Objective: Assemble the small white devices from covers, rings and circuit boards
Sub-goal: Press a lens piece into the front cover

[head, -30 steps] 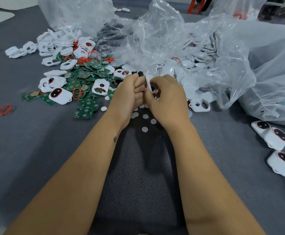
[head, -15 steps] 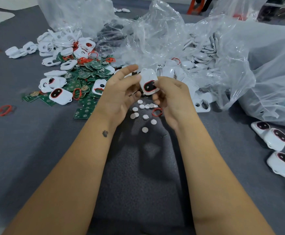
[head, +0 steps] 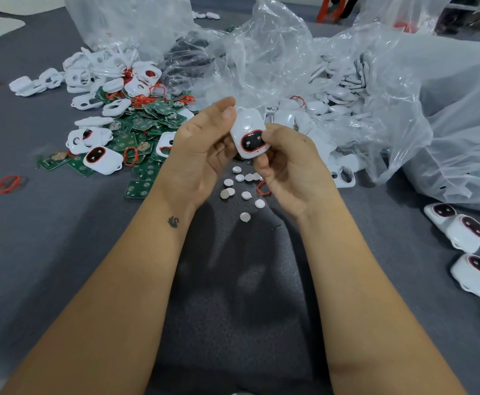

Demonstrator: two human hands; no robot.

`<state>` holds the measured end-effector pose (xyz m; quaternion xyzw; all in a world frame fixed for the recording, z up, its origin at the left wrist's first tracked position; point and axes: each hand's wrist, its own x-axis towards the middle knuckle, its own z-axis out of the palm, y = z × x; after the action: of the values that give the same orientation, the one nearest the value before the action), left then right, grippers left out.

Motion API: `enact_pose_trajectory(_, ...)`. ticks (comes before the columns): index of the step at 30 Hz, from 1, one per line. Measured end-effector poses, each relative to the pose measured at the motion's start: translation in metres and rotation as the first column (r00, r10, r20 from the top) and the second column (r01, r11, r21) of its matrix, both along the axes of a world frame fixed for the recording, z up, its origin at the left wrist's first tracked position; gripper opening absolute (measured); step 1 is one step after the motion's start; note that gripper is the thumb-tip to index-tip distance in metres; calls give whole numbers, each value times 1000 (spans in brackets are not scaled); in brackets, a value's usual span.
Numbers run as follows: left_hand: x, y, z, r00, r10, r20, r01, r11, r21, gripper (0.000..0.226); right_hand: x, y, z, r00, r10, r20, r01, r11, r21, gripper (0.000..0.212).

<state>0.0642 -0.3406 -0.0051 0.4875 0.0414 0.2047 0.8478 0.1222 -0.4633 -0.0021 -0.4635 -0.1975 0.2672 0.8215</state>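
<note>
A small white device (head: 248,129) with a red-ringed dark window is held upright above the grey cloth, window toward me. My left hand (head: 201,155) pinches its upper left edge with thumb and fingers. My right hand (head: 293,166) grips its lower right side, thumb beside the window. Left of my hands lies a pile of green circuit boards (head: 144,124), white covers (head: 90,69) and red rings (head: 130,156). One closed device (head: 103,159) lies at the pile's front.
Several small white discs (head: 244,195) and a red ring (head: 263,189) lie under my hands. Crumpled clear plastic bags (head: 375,89) with more white covers fill the back and right. Several finished devices (head: 465,235) sit at the right edge. A loose red ring (head: 9,183) lies far left.
My hands were pressed together around the device a second ago. They have since parted and turned it, so its red-ringed window now faces me, and raised it slightly.
</note>
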Motion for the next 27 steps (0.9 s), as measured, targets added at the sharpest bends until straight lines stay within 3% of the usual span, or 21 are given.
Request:
enact_pose_trajectory(4,-1,-1,1,999,-20,34,19,1000,22,22,-2,-1,1,995,71,-66,-66,995,74,24)
enact_pose_trajectory(10,-6,-1,0,979,-173,107,175,985,-3,29,-5,-3,2,984,177,-13,-174,978,112,26)
enact_pose_trajectory(17,-8,0,3,939,-296,176,299,954,11,65,-7,-7,2,962,262,73,-268,959,91,6)
enact_pose_trajectory(21,-8,1,2,930,-320,183,329,944,-22,68,-6,-9,2,944,320,84,-326,943,70,3)
enact_pose_trajectory(25,-7,2,0,934,-313,171,325,945,-45,70,-5,-10,2,926,365,91,-371,927,57,6)
enact_pose_trajectory(27,-6,2,0,938,-307,162,318,947,-47,72,-5,-10,1,935,348,72,-351,935,48,18)
